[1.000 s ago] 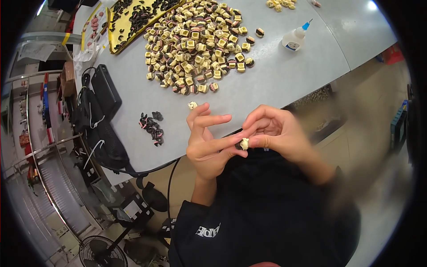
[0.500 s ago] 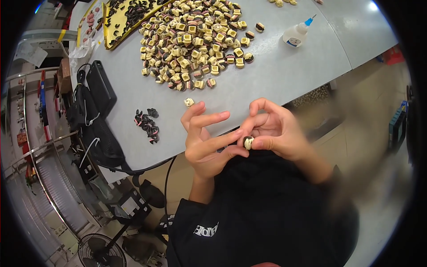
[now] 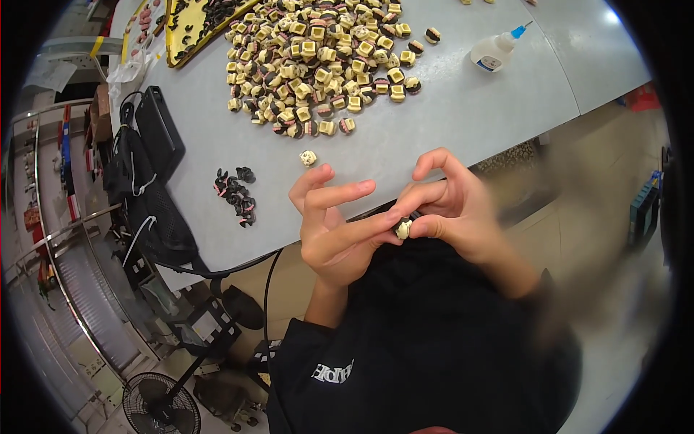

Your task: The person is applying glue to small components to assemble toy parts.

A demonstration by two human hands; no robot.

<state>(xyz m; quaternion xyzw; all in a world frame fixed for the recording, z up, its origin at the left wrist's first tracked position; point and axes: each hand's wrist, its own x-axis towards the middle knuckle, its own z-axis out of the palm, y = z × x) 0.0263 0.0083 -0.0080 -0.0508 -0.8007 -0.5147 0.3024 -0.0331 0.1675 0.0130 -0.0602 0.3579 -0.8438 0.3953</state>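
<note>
A black shirt (image 3: 434, 340) with white lettering fills the lower centre of the frame. Above it, in the middle, the left hand (image 3: 332, 235) and right hand (image 3: 463, 213) meet around 1 small cream-and-black molded piece (image 3: 404, 230). The left hand pinches it with thumb and index finger, its other fingers raised and spread; the right hand grips it from the right between thumb and index finger, other fingers loosely curled.

Beyond the hands stretches a gray table (image 3: 463, 108). Left of centre lies a cluster of black curved bits (image 3: 233, 189), some with pink on them, and near the left hand's raised fingers sits 1 loose cream piece (image 3: 309, 158). Farther left, a black mesh pouch (image 3: 163, 224) lies beside a black rectangular case (image 3: 159, 123).

At upper centre is a large heap of cream, black and pink pieces (image 3: 318, 72). At upper right stands a white squeeze bottle (image 3: 494, 54) with a blue needle tip; at upper left, a yellow tray (image 3: 176, 45) carries more black bits.
</note>
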